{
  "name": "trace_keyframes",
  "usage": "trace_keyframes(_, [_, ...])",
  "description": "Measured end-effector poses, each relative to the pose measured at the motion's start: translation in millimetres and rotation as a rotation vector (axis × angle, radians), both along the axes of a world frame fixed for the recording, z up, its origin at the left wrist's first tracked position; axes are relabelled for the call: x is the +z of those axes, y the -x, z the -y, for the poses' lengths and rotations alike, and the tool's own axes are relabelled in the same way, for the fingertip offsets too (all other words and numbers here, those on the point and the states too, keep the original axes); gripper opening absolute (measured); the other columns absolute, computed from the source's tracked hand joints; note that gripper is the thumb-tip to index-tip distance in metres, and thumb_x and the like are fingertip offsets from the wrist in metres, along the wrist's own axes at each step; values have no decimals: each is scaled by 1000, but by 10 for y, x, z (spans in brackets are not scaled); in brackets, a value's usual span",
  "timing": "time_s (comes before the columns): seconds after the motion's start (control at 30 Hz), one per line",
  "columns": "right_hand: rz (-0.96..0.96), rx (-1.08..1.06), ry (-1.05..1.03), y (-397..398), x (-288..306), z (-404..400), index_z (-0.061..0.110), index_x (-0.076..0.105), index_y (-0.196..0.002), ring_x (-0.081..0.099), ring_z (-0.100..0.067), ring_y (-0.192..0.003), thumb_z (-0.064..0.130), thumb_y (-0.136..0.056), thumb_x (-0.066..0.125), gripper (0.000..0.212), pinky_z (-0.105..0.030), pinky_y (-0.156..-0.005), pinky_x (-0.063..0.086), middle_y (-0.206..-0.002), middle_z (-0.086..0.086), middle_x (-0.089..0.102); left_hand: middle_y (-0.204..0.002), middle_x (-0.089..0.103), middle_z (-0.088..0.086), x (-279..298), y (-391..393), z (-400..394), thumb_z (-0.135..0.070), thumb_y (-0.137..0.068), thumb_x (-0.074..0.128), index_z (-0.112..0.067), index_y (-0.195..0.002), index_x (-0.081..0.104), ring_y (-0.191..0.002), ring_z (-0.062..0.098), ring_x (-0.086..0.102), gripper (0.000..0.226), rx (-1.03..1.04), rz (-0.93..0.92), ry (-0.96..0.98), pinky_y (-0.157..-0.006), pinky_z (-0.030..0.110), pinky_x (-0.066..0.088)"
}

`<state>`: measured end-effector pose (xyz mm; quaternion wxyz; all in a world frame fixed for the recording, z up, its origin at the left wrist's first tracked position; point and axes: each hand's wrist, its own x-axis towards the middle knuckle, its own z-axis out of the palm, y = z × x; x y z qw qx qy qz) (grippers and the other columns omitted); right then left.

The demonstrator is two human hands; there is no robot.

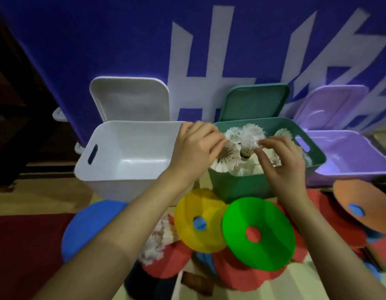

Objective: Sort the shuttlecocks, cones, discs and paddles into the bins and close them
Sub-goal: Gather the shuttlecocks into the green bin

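Note:
Three open bins stand in a row: a white bin [122, 169], a green bin [237, 185] and a purple bin [348, 169]. White shuttlecocks [235, 135] fill the green bin. Over it, my left hand [194, 148] pinches a shuttlecock [227, 158] by its feathers. My right hand [278, 156] pinches the feathers of another shuttlecock [250, 137]. In front of the bins lie a yellow disc [198, 219], a green disc [259, 234], a blue disc [88, 226] and an orange disc [365, 204]. Red paddles [174, 260] and loose shuttlecocks [159, 237] lie underneath.
Each bin's lid leans upright behind it against a blue banner: white lid [131, 98], green lid [255, 100], purple lid [330, 105]. A red mat [25, 245] covers the floor at the near left. More red and blue items [378, 245] pile at the right edge.

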<state>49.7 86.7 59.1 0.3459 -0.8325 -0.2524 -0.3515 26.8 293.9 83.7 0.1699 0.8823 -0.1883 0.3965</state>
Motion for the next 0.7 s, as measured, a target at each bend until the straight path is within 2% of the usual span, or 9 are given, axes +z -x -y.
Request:
trace_keyframes(0.1, [12,-70,61,-387,33,464,11,67,-92,58,-23,-93,26,-87,58,18,-37,-82,32,-96,-5,65,-85,68,2,6,-416,445,-26,-87,58,-12,-87,72,-81,20,60,20,-6,-3,10,-76,28,34])
trace_keyframes(0.33, [-92,-95,133,-1242,-174,1279,14,67,-92,50,-16,-93,32,-87,51,25,-25,-78,21,-95,-3,65,-84,69,2,-257,-1274,1295,-21,-86,60,-12,-84,73,-75,20,63,15,60,-75,3,-65,29,41])
trace_keyframes(0.4, [-128,-90,168,-1418,-276,1366,14,67,-91,50,-16,-91,31,-85,54,22,-24,-77,21,-92,-2,65,-84,71,4,-416,-1480,1411,-11,-76,71,-10,-79,73,-73,22,66,4,108,-162,-87,-62,28,46])
trace_keyframes(0.47, [-192,-38,200,-1541,-374,1382,15,67,-90,56,-18,-90,28,-84,58,17,-25,-77,22,-91,0,66,-76,71,6,-581,-1591,1485,-3,-66,77,-9,-73,71,-66,23,66,10,145,-353,-184,-60,27,48])
trace_keyframes(0.5, [-227,6,221,-1573,-424,1377,15,67,-90,59,-19,-90,28,-84,57,17,-25,-78,23,-90,1,67,-74,69,5,-640,-1599,1515,-2,-71,73,-10,-75,70,-65,23,66,8,153,-446,-197,-60,28,47])
trace_keyframes(0.53, [-252,57,241,-1582,-474,1370,16,67,-91,62,-21,-89,29,-84,56,18,-25,-78,23,-89,2,67,-76,70,4,-687,-1591,1535,-5,-81,65,-11,-82,71,-68,23,66,8,150,-507,-183,-62,29,47])
trace_keyframes(0.6, [-271,159,271,-1552,-545,1360,17,67,-93,63,-17,-88,28,-83,55,19,-24,-80,23,-88,5,68,-92,72,2,-751,-1582,1529,-17,-93,52,-15,-101,70,-79,21,67,20,137,-542,-132,-79,34,49])
trace_keyframes(0.7, [-244,204,367,-1472,-653,1370,21,70,-96,58,-11,-79,30,-84,50,24,-27,-79,24,-81,7,68,-98,72,0,-834,-1578,1376,-26,-98,40,-19,-104,68,-82,16,66,29,189,-646,-213,-108,38,32])
